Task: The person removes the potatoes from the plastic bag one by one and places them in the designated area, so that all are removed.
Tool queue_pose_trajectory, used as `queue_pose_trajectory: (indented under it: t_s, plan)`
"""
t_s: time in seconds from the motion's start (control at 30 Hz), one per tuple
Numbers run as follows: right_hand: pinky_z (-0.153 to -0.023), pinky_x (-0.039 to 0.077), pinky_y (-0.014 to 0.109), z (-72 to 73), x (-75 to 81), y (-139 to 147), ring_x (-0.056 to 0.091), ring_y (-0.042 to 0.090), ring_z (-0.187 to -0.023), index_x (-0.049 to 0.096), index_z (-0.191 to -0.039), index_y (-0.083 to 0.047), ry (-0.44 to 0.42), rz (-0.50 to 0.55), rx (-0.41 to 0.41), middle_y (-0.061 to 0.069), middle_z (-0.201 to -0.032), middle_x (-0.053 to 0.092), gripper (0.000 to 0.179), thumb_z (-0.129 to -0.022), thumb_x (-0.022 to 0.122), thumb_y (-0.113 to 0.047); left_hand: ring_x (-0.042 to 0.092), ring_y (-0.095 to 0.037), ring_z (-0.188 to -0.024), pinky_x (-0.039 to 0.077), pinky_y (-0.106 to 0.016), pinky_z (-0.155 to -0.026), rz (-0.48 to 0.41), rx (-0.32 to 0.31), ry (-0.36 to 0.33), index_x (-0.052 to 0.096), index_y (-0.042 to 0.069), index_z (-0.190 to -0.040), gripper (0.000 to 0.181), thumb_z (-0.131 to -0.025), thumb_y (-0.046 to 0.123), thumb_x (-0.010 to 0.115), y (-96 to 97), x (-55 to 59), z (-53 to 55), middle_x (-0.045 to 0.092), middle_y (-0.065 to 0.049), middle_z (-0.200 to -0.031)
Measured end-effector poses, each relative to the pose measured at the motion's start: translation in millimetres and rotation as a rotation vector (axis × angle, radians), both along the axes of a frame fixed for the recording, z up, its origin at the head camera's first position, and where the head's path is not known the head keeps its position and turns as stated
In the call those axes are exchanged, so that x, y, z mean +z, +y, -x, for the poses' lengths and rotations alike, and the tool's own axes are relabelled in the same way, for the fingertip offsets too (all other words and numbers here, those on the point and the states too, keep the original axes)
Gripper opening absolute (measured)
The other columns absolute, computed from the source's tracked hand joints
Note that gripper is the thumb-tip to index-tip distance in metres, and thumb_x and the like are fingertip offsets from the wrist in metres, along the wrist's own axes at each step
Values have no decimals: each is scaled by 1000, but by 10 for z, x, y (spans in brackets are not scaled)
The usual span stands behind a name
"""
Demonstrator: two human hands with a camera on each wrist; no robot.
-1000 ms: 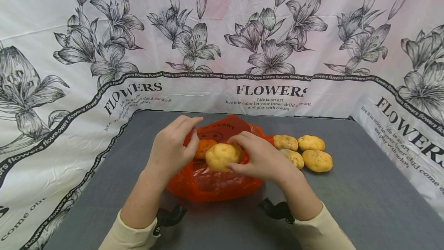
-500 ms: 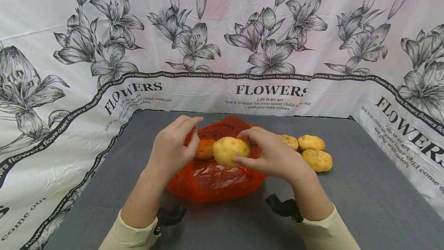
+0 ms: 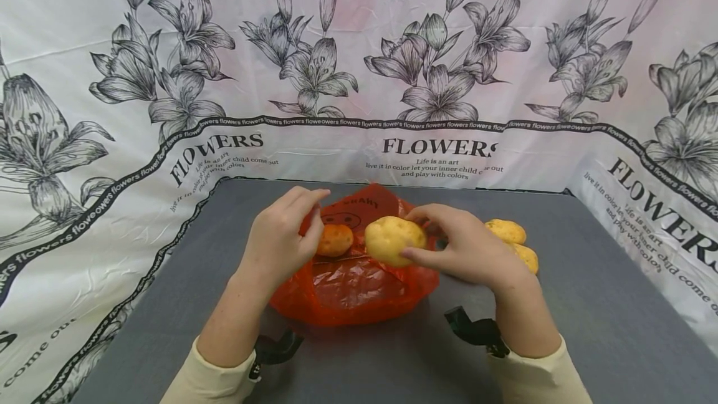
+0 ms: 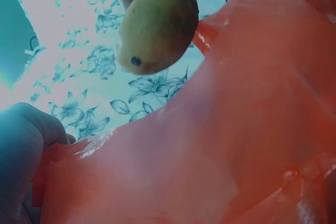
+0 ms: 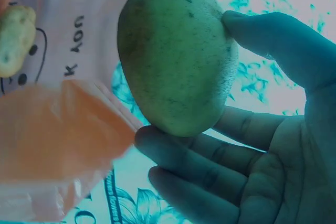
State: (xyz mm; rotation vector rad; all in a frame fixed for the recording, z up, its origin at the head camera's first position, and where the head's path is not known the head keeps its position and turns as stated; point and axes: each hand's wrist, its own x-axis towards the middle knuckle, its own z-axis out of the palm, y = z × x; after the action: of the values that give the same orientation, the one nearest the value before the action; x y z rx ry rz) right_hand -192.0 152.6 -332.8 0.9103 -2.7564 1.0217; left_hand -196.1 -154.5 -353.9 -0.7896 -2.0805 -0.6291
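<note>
In the head view my right hand (image 3: 462, 242) grips a yellow potato (image 3: 394, 240) between thumb and fingers, raised over the right part of a red plastic bag (image 3: 353, 304). The right wrist view shows the held potato (image 5: 176, 56) close up, with dark specks. My left hand (image 3: 283, 229) is at the bag's left side; in the left wrist view its thumb and fingers pinch the edge of the red bag (image 4: 210, 145). Another potato (image 3: 335, 240) lies inside the bag, near the left hand. The bag's back bears a printed smiling face and lettering.
More potatoes (image 3: 506, 230) lie on the grey table (image 3: 589, 304) to the right, partly hidden behind my right hand. A white cloth (image 3: 336, 148) printed with flowers hangs behind and at the sides. Dark wrist straps (image 3: 477, 332) are on both wrists.
My right hand has moved to the right with the potato, from the middle of the bag toward its right side. The potato in the bag shows more fully. The left hand has stayed put.
</note>
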Motion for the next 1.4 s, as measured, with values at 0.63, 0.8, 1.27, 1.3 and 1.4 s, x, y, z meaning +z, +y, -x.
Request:
queue_pose_trajectory:
  t_s: [0.63, 0.8, 1.27, 1.3, 1.4]
  plan:
    - [-80, 53, 39, 2, 113, 448, 66, 17, -99, 69, -121, -18, -159, -52, -142, -2, -107, 70, 40, -92, 75, -45, 58, -17, -73, 51, -32, -60, -2, 3, -2, 73, 2, -117, 28, -91, 1, 64, -13, 0, 4, 67, -6, -94]
    - [-80, 53, 39, 23, 117, 504, 66, 18, -98, 68, -124, -15, -177, -59, -158, 1, -108, 70, 43, -93, 74, -44, 57, -17, -72, 51, -32, -60, 1, 1, -4, 73, 2, -118, 28, -91, 1, 64, -18, 3, 10, 67, -6, -94]
    - [-83, 53, 41, 46, 36, 640, 66, 18, -97, 67, -126, -13, -190, -74, -154, 2, -109, 70, 44, -95, 73, -43, 58, -17, -71, 51, -32, -59, -2, 30, -26, 73, 3, -118, 28, -91, 1, 64, -39, 12, -5, 67, -7, -95]
    - [-83, 53, 41, 46, 30, 662, 66, 18, -98, 67, -127, -12, -191, -82, -158, 2, -110, 70, 45, -95, 72, -43, 58, -17, -71, 51, -32, -59, -3, 32, -26, 73, 3, -118, 28, -91, 1, 65, -42, 13, -5, 67, -7, -95]
    - [-84, 53, 41, 48, 18, 721, 66, 18, -101, 66, -128, -10, -197, -103, -167, 3, -114, 69, 48, -95, 72, -44, 58, -18, -71, 51, -32, -59, -4, 35, -21, 73, 3, -117, 28, -91, 1, 65, -52, 20, -4, 67, -7, -95]
